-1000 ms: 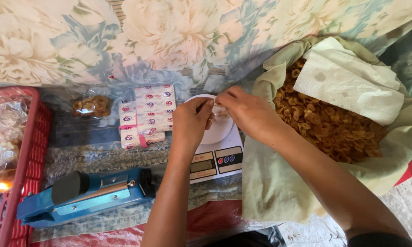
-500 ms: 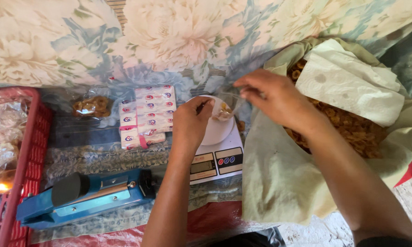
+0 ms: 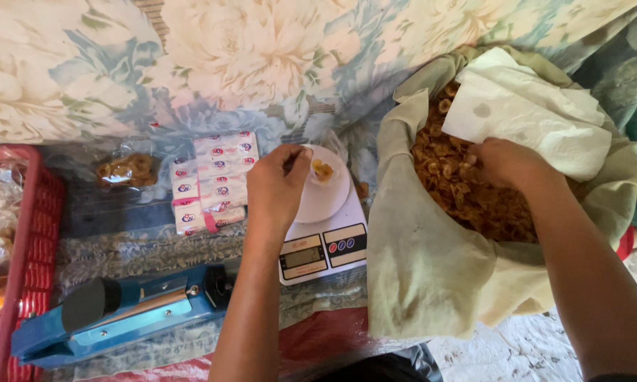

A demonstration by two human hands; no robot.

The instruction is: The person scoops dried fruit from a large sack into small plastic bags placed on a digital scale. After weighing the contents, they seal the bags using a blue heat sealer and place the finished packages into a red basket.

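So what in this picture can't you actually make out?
- Head view: the clear bag on the scale is mostly covered by the left hand.
- The right hand has its fingertips buried in the fried chips, so its grip is hidden.
- The red basket is cut off by the left edge.
- The scale's display is too small to make out.

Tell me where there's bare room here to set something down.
A bare strip of cloth lies between the red basket and the label sheets, above the blue sealer. It is crowded around the scale, where the left hand holds a bag, and at the chip basket under the right hand.
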